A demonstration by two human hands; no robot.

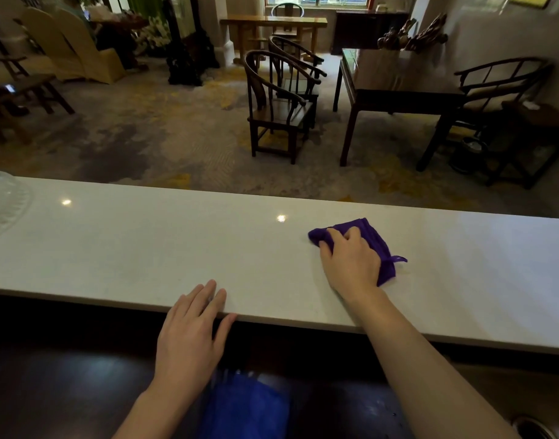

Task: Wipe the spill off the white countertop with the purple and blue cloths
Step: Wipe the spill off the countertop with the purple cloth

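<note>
A long white countertop (145, 245) runs across the view. On it, right of centre, lies a crumpled purple cloth (371, 237). My right hand (351, 261) presses flat on top of that cloth, fingers curled over its left part. My left hand (192, 331) rests on the counter's near edge, fingers spread, holding nothing. A blue cloth (246, 407) lies below the counter on the dark lower surface, just right of my left forearm. I cannot make out any spill on the white top.
A clear glass dish (2, 201) sits at the counter's far left end. Beyond the counter are dark wooden chairs (278, 112), a dark table (395, 93) and patterned carpet. A round metal rim (534, 427) shows at the bottom right.
</note>
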